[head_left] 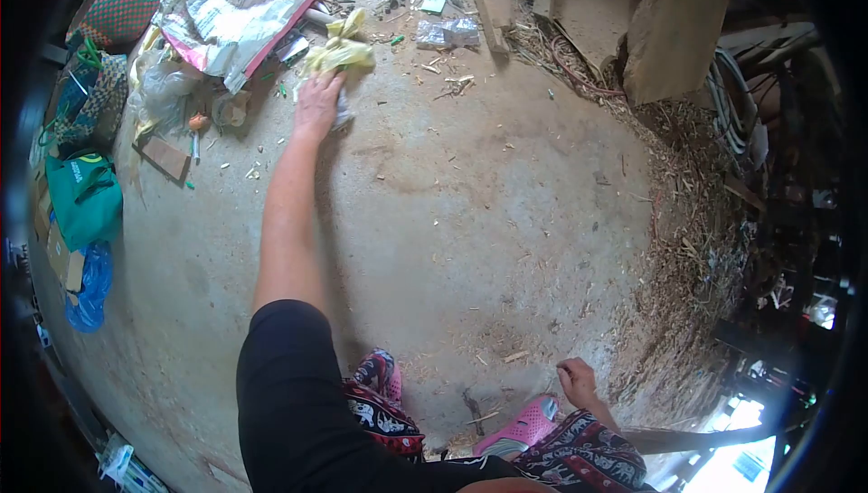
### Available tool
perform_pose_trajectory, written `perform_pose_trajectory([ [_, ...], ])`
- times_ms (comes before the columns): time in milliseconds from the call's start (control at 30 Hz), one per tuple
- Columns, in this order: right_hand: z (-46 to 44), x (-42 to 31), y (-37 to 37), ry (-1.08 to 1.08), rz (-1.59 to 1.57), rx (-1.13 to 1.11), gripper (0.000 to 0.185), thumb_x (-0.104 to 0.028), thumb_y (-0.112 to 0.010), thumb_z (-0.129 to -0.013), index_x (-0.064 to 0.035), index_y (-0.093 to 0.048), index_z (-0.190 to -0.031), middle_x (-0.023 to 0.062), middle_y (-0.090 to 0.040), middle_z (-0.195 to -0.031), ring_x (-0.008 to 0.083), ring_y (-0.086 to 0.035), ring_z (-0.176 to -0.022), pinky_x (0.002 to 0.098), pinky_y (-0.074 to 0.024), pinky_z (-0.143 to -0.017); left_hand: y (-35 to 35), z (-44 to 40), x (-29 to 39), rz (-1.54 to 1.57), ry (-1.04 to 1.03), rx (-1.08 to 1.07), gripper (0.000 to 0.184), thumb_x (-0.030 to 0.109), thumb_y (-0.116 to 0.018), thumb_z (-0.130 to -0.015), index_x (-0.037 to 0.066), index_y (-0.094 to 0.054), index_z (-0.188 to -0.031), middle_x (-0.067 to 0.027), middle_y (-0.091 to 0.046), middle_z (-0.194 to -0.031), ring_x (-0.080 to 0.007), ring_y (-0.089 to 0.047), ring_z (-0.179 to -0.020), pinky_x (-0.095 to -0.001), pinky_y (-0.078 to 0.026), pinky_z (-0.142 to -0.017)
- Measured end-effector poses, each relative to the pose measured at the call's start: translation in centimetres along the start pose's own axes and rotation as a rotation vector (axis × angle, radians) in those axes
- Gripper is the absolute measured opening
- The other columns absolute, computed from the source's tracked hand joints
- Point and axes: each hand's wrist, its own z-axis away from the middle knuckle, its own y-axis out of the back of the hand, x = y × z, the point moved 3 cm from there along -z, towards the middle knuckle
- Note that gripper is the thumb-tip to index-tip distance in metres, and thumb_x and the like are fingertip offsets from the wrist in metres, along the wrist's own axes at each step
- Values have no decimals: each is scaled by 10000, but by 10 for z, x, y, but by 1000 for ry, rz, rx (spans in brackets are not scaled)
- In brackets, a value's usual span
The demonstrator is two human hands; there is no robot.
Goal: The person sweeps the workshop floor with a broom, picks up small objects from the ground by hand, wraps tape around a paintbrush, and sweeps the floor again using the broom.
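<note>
My left hand reaches far forward over the floor, its fingers closed on a crumpled pale-yellow plastic bag. Something whitish shows beside the palm, too small to name. Just beyond and to the left lies a white printed sack with a pink border. Near my right knee, low in the view, is my right hand. Its fingers are loosely curled, and I see nothing in them. Below it, a pink clog is on my foot.
Wood shavings are heaped along the right, below wooden boards. A plank and a clear plastic packet lie at the top. On the left are a green bag, a blue plastic bag and a wooden block.
</note>
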Motion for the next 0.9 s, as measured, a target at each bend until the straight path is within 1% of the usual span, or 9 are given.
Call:
perform_pose_trajectory([
  [67,-27,-8,20,101,131,7,89,-48,-596,-775,-31,-598,-863,149,-552,-776,324,-564,-721,387,-458,-639,11,21,-34,-65,81,-17,341,124,-448,-847,176,-548,-1170,-34,-526,-1240,-278,-450,-1182,-437,-326,-958],
  [133,-67,-18,46,54,147,13,137,-51,-594,-782,-33,-575,-917,161,-537,-836,339,-547,-775,398,-448,-686,30,37,-45,-120,139,-19,328,141,-474,-840,177,-559,-1155,-38,-532,-1228,-270,-459,-1164,-434,-317,-950],
  [233,-144,-44,73,258,290,144,250,-53,-589,-793,-42,-535,-1036,182,-509,-985,361,-513,-928,403,-427,-796,58,44,-45,-172,302,-55,308,202,-531,-824,181,-578,-1128,-33,-538,-1188,-244,-459,-1128,-441,-279,-945],
  [300,-207,-56,71,349,328,210,330,-72,-583,-804,-57,-504,-1124,187,-478,-1117,371,-476,-1038,406,-406,-871,60,40,-29,-126,324,271,297,265,-563,-816,191,-588,-1103,-12,-532,-1153,-220,-445,-1105,-452,-239,-948],
  [400,-288,-94,54,395,383,417,443,-174,-566,-832,-94,-442,-1250,175,-407,-1280,375,-399,-1169,426,-334,-977,49,13,21,-16,190,315,308,310,-549,-837,205,-565,-1126,-9,-514,-1167,-192,-434,-1127,-423,-243,-943],
  [500,-320,-110,9,196,523,644,490,-242,-547,-842,-106,-410,-1293,163,-387,-1307,355,-362,-1206,436,-286,-1008,19,-21,89,90,58,206,409,354,-543,-843,194,-509,-1218,-29,-477,-1255,-211,-380,-1206,-407,-199,-999],
  [667,-321,-107,15,139,380,627,508,-254,-536,-840,-85,-405,-1301,157,-386,-1304,339,-361,-1209,437,-275,-1013,-19,-82,190,321,-45,122,535,447,-475,-869,211,-399,-1343,-22,-350,-1406,-239,-247,-1324,-461,-116,-1049],
  [800,-325,-109,15,150,399,626,509,-261,-532,-835,-68,-417,-1291,152,-395,-1291,332,-363,-1207,436,-265,-1015,-42,-124,218,231,-38,64,514,451,-363,-912,235,-347,-1378,-3,-247,-1475,-218,-160,-1372,-525,-66,-1051],
  [900,-325,-109,15,144,399,613,510,-260,-533,-830,-63,-422,-1287,154,-396,-1290,334,-364,-1206,438,-264,-1013,-66,-133,197,89,-14,-51,485,416,-299,-935,253,-327,-1390,20,-221,-1489,-195,-151,-1378,-539,-46,-1050],
])
